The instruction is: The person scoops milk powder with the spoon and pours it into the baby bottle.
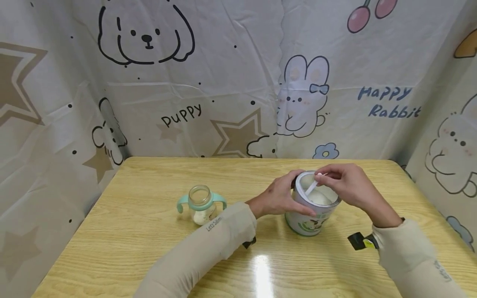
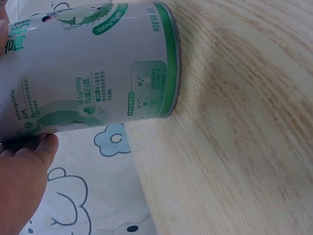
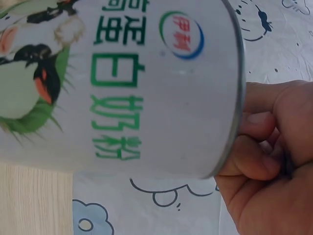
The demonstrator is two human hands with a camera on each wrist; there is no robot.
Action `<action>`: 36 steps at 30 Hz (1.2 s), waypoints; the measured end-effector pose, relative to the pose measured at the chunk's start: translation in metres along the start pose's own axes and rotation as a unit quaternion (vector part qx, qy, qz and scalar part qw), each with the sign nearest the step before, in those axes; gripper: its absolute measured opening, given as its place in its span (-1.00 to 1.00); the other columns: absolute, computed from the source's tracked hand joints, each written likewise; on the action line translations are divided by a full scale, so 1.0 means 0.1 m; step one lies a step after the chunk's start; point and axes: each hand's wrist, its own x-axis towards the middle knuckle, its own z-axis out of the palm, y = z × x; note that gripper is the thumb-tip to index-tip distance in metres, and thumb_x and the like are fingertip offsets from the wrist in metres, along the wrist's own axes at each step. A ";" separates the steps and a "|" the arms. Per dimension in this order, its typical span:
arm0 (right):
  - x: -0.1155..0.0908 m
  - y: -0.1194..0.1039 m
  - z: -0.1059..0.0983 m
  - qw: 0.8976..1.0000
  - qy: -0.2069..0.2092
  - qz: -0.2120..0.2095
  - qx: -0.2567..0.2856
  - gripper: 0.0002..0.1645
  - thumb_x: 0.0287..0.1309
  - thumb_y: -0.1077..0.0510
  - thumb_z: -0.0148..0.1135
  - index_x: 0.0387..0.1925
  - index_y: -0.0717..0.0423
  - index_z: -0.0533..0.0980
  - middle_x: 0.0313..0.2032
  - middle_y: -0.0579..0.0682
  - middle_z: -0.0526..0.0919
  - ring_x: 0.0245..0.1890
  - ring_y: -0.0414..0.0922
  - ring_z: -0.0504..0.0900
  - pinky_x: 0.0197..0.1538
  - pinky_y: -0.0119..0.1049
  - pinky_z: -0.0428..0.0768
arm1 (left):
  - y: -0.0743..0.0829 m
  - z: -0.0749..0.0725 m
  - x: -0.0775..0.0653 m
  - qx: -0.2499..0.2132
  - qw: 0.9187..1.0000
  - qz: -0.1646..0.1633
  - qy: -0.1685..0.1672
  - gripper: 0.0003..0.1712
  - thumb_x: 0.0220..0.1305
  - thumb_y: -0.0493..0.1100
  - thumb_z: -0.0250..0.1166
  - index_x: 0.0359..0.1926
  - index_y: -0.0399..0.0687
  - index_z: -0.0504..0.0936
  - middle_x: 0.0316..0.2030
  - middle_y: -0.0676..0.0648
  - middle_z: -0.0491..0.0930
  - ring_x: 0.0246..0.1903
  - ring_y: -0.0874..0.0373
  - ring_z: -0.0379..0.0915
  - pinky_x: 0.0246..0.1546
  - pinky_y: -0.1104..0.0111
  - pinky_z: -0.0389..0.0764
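Note:
An open milk powder can (image 1: 306,221) with green and white print stands at the right of the table. My left hand (image 1: 278,198) grips its side, thumb in front and fingers behind. In the left wrist view, the can (image 2: 98,63) shows its green base band. My right hand (image 1: 346,184) is over the far right rim, pinching the white handle of a scoop (image 1: 311,187) that reaches down into the can. Pale powder (image 1: 321,197) shows inside; the scoop's bowl is hidden. In the right wrist view, curled fingers (image 3: 249,156) are right at the can's rim.
A baby bottle (image 1: 200,198) without a lid, with mint-green handles and pale powder inside, stands left of the can, beyond my left forearm. The wooden table (image 1: 156,174) ends at a printed cloth backdrop (image 1: 223,74) behind and on both sides.

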 end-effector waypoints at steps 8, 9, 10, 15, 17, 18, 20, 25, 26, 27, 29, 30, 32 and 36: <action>0.01 0.11 -0.09 0.998 0.015 0.056 0.014 -0.52 0.40 -0.04 0.21 0.03 0.33 0.59 -0.21 0.17 0.76 -0.09 0.16 0.67 -0.19 -0.11 0.63 | 0.00 0.00 0.01 -0.001 1.000 0.007 -0.002 0.05 -0.12 -0.14 0.68 0.36 -0.12 0.29 0.20 -0.06 0.51 0.15 0.25 0.46 0.15 0.49 0.47; 0.01 0.13 -0.11 0.998 0.020 0.065 0.017 -0.49 0.41 -0.06 0.20 0.04 0.32 0.59 -0.18 0.18 0.76 -0.06 0.16 0.66 -0.16 -0.09 0.62 | 0.00 0.00 0.02 -0.001 1.000 0.008 -0.002 0.05 -0.12 -0.15 0.68 0.36 -0.12 0.29 0.20 -0.05 0.51 0.16 0.26 0.46 0.16 0.49 0.46; 0.01 0.15 -0.13 0.997 0.024 0.074 0.022 -0.47 0.42 -0.09 0.18 0.05 0.31 0.58 -0.16 0.19 0.75 -0.04 0.17 0.64 -0.14 -0.07 0.60 | 0.00 0.00 0.02 0.000 1.000 0.008 -0.002 0.06 -0.13 -0.15 0.69 0.36 -0.12 0.29 0.20 -0.04 0.50 0.16 0.27 0.45 0.16 0.50 0.46; -0.02 0.27 -0.21 0.990 0.040 0.121 0.063 -0.38 0.42 -0.20 0.12 0.12 0.27 0.54 -0.15 0.10 0.74 -0.18 0.01 0.52 -0.29 -0.26 0.54 | 0.00 0.01 0.04 0.006 1.000 0.003 0.000 0.09 -0.15 -0.13 0.70 0.38 -0.06 0.28 0.22 0.03 0.49 0.18 0.33 0.41 0.19 0.51 0.43; -0.03 0.33 -0.23 0.986 0.041 0.138 0.079 -0.38 0.41 -0.21 0.12 0.12 0.26 0.52 -0.21 0.00 0.75 -0.29 -0.07 0.47 -0.36 -0.34 0.53 | 0.00 0.01 0.04 0.008 1.000 0.002 0.001 0.10 -0.15 -0.13 0.70 0.39 -0.07 0.28 0.23 0.01 0.49 0.20 0.31 0.41 0.20 0.51 0.42; -0.04 0.35 -0.23 0.985 0.041 0.146 0.086 -0.38 0.41 -0.20 0.13 0.12 0.26 0.51 -0.24 -0.05 0.74 -0.33 -0.09 0.46 -0.39 -0.37 0.53 | 0.00 0.01 0.04 0.008 1.000 0.001 0.001 0.11 -0.16 -0.13 0.70 0.40 -0.09 0.27 0.24 0.00 0.49 0.20 0.30 0.41 0.21 0.51 0.42; -0.05 0.40 -0.24 0.983 0.039 0.153 0.092 -0.40 0.41 -0.19 0.14 0.10 0.27 0.51 -0.29 -0.13 0.73 -0.40 -0.13 0.44 -0.43 -0.38 0.50 | 0.00 0.01 0.04 0.006 1.000 0.000 0.001 0.12 -0.16 -0.14 0.70 0.40 -0.11 0.27 0.24 -0.03 0.49 0.21 0.28 0.42 0.21 0.51 0.42; -0.05 0.44 -0.22 0.984 0.034 0.145 0.093 -0.39 0.40 -0.19 0.15 0.06 0.30 0.53 -0.32 -0.16 0.72 -0.42 -0.16 0.43 -0.43 -0.38 0.51 | -0.01 0.00 0.03 0.004 1.000 0.001 0.001 0.12 -0.16 -0.15 0.70 0.40 -0.14 0.26 0.24 -0.08 0.49 0.21 0.26 0.42 0.20 0.52 0.42; -0.05 0.44 -0.22 0.985 0.032 0.142 0.095 -0.39 0.40 -0.19 0.15 0.06 0.30 0.53 -0.31 -0.16 0.72 -0.41 -0.15 0.44 -0.42 -0.38 0.51 | -0.01 0.00 0.03 0.003 1.000 0.000 0.002 0.12 -0.16 -0.15 0.70 0.40 -0.14 0.26 0.23 -0.08 0.50 0.20 0.26 0.43 0.20 0.51 0.42; -0.05 0.44 -0.22 0.985 0.031 0.142 0.096 -0.39 0.40 -0.19 0.16 0.06 0.29 0.53 -0.31 -0.17 0.72 -0.40 -0.15 0.44 -0.40 -0.39 0.52 | -0.01 0.00 0.03 0.003 1.000 -0.001 0.002 0.12 -0.16 -0.14 0.70 0.40 -0.14 0.26 0.24 -0.08 0.49 0.21 0.26 0.42 0.21 0.51 0.42; -0.05 0.44 -0.21 0.985 0.029 0.140 0.096 -0.39 0.40 -0.20 0.15 0.06 0.28 0.53 -0.31 -0.17 0.73 -0.37 -0.14 0.45 -0.39 -0.39 0.54 | 0.00 0.00 0.02 0.003 1.000 -0.003 0.003 0.13 -0.16 -0.14 0.70 0.40 -0.13 0.26 0.24 -0.06 0.49 0.21 0.27 0.42 0.21 0.51 0.42; -0.05 0.44 -0.21 0.985 0.029 0.138 0.096 -0.39 0.40 -0.20 0.15 0.06 0.28 0.54 -0.30 -0.17 0.73 -0.37 -0.13 0.45 -0.39 -0.38 0.53 | 0.00 0.00 0.02 0.003 1.000 -0.004 0.003 0.12 -0.16 -0.14 0.70 0.40 -0.12 0.26 0.23 -0.05 0.50 0.20 0.29 0.41 0.21 0.51 0.42; -0.05 0.44 -0.21 0.985 0.027 0.137 0.097 -0.39 0.40 -0.20 0.15 0.06 0.29 0.54 -0.31 -0.18 0.73 -0.38 -0.13 0.45 -0.40 -0.38 0.53 | 0.00 0.00 0.01 0.001 1.000 -0.006 0.003 0.12 -0.16 -0.15 0.70 0.40 -0.11 0.27 0.23 -0.04 0.50 0.20 0.29 0.41 0.21 0.51 0.42; -0.06 0.45 -0.20 0.986 0.027 0.135 0.095 -0.40 0.41 -0.19 0.14 0.06 0.30 0.54 -0.31 -0.15 0.73 -0.42 -0.14 0.43 -0.43 -0.37 0.50 | 0.00 0.00 0.01 0.000 1.000 -0.009 0.002 0.10 -0.16 -0.15 0.70 0.39 -0.08 0.28 0.22 -0.01 0.50 0.20 0.31 0.41 0.21 0.51 0.42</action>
